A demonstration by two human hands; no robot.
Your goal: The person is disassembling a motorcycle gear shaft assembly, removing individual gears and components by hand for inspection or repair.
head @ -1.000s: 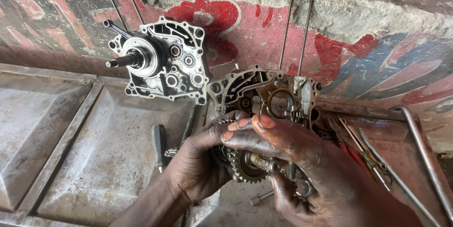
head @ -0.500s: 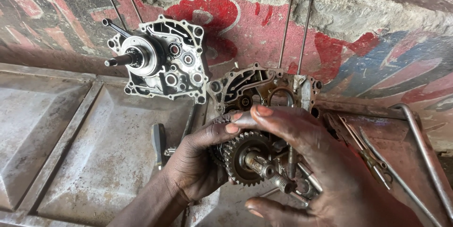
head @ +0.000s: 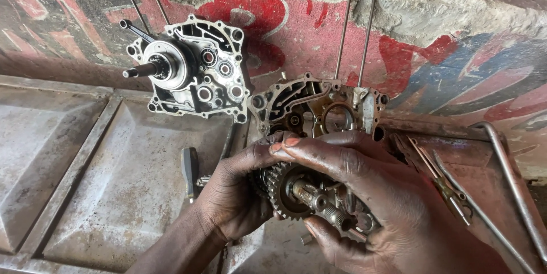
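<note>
Compared with one second ago, the gear cluster (head: 296, 191) is now much more exposed. Earlier the fingers of the right hand (head: 364, 194) cover it almost fully; now the large toothed gear and its splined shaft (head: 333, 212) are clearly visible between both hands. The right hand is lower and its thumb is under the shaft. The left hand (head: 236, 194) is a little lower too, its fingertips touching the right fingertips above the gear.
</note>
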